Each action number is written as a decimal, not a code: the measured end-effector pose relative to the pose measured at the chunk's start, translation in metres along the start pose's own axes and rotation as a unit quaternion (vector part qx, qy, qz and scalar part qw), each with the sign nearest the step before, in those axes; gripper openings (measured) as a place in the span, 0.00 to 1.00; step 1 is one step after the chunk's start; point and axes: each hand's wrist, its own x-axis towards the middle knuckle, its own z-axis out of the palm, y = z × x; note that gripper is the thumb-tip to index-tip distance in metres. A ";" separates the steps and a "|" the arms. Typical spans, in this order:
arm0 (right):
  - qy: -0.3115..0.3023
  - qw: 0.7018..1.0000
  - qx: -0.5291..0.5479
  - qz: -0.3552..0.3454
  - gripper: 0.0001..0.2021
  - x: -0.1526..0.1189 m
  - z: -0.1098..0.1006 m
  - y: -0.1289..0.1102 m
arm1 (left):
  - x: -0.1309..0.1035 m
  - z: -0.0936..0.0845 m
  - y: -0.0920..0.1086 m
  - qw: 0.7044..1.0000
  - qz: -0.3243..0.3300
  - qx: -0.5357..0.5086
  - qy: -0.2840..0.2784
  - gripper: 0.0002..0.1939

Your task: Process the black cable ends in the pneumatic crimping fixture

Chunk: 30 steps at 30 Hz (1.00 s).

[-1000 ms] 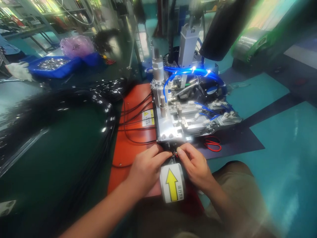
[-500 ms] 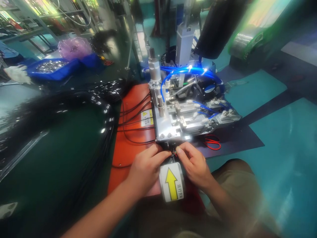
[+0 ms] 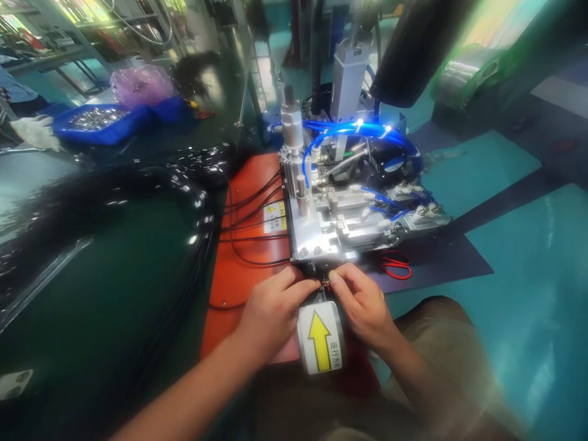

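My left hand is closed in a pinch, thumb and forefinger meeting at the front edge of a metal machine. Opposite it, my right hand pinches too, its fingertips a little apart from the left thumb. Between them shows a tiny part with metal and red on it, too small to name; which fingers grip it is partly hidden. Just below the fingertips is a white guard bearing a yellow arrow. Several black cables run across the orange plate to the machine.
Coiled black cable lies on the dark green surface at left. Red-handled scissors rest right of my right hand. Blue air tubes arch over the machine. Further back, a white-gloved hand of another person is beside a blue tray of metal parts.
The view has shifted slightly, so the machine appears a little further right. Both hands keep nearly the same pinch at the same place.
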 end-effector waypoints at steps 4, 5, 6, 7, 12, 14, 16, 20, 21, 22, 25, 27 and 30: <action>0.001 1.000 0.001 -0.002 0.14 0.000 0.001 -0.001 | -0.001 0.001 -0.001 1.000 -0.004 -0.002 -0.006 0.14; 0.002 1.000 0.003 -0.002 0.14 0.001 0.001 -0.001 | -0.001 0.001 -0.001 1.000 -0.004 -0.002 -0.006 0.14; 0.003 1.000 0.005 -0.001 0.14 0.001 0.001 -0.001 | -0.001 0.001 -0.001 1.000 -0.003 -0.001 -0.005 0.14; 0.004 1.000 0.007 0.000 0.14 0.001 0.001 -0.002 | -0.001 0.001 0.000 1.000 -0.003 0.000 -0.003 0.14; 0.004 1.000 0.005 0.000 0.14 0.001 0.001 -0.003 | 0.000 0.002 0.000 1.000 -0.006 0.003 0.000 0.14; 0.004 1.000 0.007 -0.001 0.13 0.001 -0.002 -0.002 | 0.000 0.001 0.000 1.000 -0.007 0.001 -0.003 0.14; 0.005 1.000 0.011 -0.001 0.12 0.000 -0.005 0.000 | 0.000 0.001 0.000 1.000 -0.005 0.000 -0.006 0.14; -0.004 1.000 0.026 -0.018 0.09 -0.001 -0.011 0.001 | 0.000 0.001 0.000 1.000 0.001 0.002 -0.009 0.14; -0.005 0.999 0.027 -0.025 0.09 -0.001 -0.011 0.001 | 0.000 0.001 0.000 1.000 0.000 0.003 -0.008 0.14; -0.005 0.999 0.027 -0.030 0.08 -0.001 -0.012 0.001 | 0.000 0.001 -0.001 1.000 0.000 0.005 -0.007 0.14; -0.001 0.999 0.026 -0.035 0.08 0.000 -0.011 0.001 | 0.000 0.001 -0.001 1.000 0.000 0.007 -0.005 0.14; 0.001 0.999 0.025 -0.032 0.08 0.000 -0.010 0.001 | 0.000 0.001 -0.001 1.000 0.002 0.009 -0.004 0.14; 0.002 0.999 0.018 -0.028 0.09 0.001 -0.008 0.001 | 0.000 0.001 -0.001 1.000 0.000 0.012 -0.004 0.14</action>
